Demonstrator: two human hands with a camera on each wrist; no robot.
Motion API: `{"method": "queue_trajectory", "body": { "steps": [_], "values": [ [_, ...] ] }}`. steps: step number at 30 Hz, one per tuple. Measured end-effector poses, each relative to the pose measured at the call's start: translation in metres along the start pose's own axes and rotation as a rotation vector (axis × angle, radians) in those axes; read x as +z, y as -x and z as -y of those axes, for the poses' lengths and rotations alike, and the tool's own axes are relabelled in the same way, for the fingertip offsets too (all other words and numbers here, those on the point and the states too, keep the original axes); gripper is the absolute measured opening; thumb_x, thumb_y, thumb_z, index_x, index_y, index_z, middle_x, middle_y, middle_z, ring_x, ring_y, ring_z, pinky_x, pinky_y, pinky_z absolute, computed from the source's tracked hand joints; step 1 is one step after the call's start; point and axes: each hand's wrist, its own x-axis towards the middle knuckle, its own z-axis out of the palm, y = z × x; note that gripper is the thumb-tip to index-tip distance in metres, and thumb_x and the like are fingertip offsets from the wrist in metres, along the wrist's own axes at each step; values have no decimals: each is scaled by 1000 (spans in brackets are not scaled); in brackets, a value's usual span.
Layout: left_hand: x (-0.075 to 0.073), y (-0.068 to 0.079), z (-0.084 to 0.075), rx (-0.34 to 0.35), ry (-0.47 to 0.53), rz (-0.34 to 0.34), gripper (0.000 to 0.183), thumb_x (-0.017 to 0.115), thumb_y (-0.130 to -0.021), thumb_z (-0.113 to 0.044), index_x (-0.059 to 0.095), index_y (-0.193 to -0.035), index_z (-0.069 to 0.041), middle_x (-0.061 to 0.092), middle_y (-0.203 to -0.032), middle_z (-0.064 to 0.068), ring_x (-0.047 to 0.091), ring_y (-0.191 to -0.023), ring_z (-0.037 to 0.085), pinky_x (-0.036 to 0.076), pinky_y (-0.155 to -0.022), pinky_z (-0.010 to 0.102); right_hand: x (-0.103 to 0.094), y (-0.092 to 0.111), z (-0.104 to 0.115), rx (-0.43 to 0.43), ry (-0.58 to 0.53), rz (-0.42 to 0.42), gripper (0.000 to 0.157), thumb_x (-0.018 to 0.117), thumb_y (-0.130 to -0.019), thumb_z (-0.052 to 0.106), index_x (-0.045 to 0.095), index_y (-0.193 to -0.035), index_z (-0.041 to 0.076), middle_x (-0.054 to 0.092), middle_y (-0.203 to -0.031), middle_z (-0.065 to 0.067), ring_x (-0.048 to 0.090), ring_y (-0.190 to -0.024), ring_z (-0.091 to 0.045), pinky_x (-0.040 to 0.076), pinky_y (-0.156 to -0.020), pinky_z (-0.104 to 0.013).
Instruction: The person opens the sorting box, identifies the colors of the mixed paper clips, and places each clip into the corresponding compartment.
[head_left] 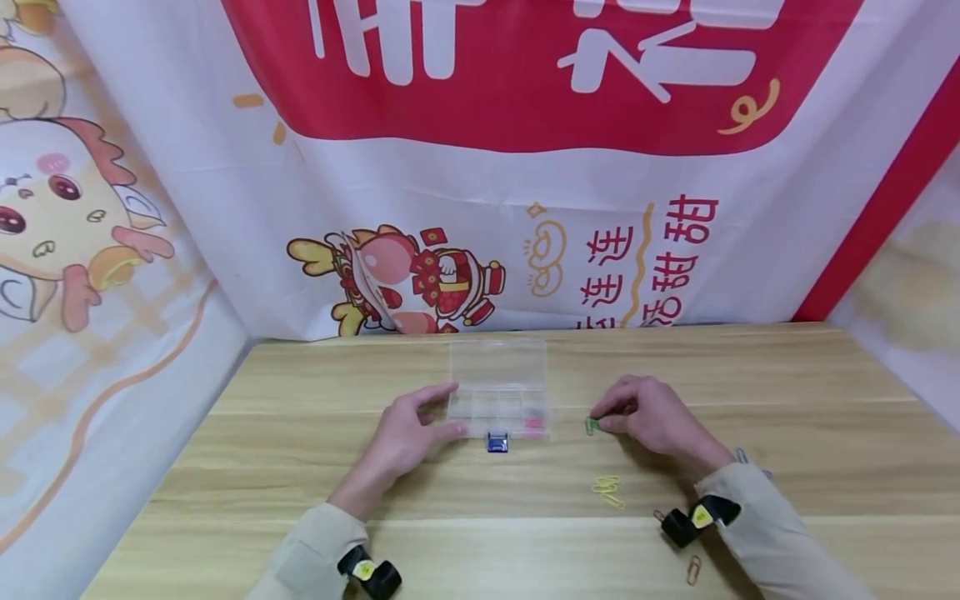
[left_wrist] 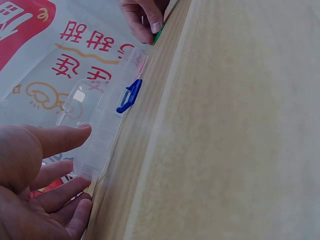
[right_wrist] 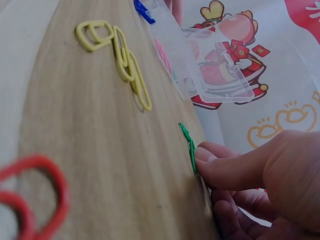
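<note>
A clear plastic compartment box [head_left: 498, 406] with a blue latch [head_left: 497, 442] stands on the table, its lid [head_left: 498, 363] raised at the back. Pink paper clips [head_left: 533, 422] lie in its front right compartment. My left hand [head_left: 403, 432] holds the box's left end between thumb and fingers; the left wrist view shows the thumb [left_wrist: 65, 138] extended along the front side. To the right of the box, my right hand [head_left: 651, 413] pinches green paper clips [right_wrist: 188, 147] at the tabletop. Its fingers partly hide them.
Yellow paper clips [head_left: 607, 491] lie in front of the right hand. A red paper clip [head_left: 693, 570] is near the right forearm, another partly hidden by the wrist camera. Blue-grey clips [head_left: 742, 455] show beside the right cuff. A printed cloth [head_left: 360, 183] hangs behind the table.
</note>
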Motion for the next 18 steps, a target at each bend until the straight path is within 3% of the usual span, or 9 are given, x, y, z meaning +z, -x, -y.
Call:
{"method": "queue_trajectory", "body": {
  "steps": [10,18],
  "values": [
    [0,1,0,9,-7,4,63,86,-89,-24,63,-148,-27,56,-161,5,55,-144,34,48,-121,53,1,0,2,61,-2,33,12,76,-96,4,77,-95,16,67,-104,-4,58,-95,-22,50,-84,-33],
    [1,1,-1,7,-13,5,63,86,-89,-24,63,-148,-27,55,-161,5,55,-145,33,48,-121,52,0,0,0,59,-6,52,1,74,-98,11,75,-97,10,67,-100,-4,58,-92,-20,51,-80,-31]
  ]
}}
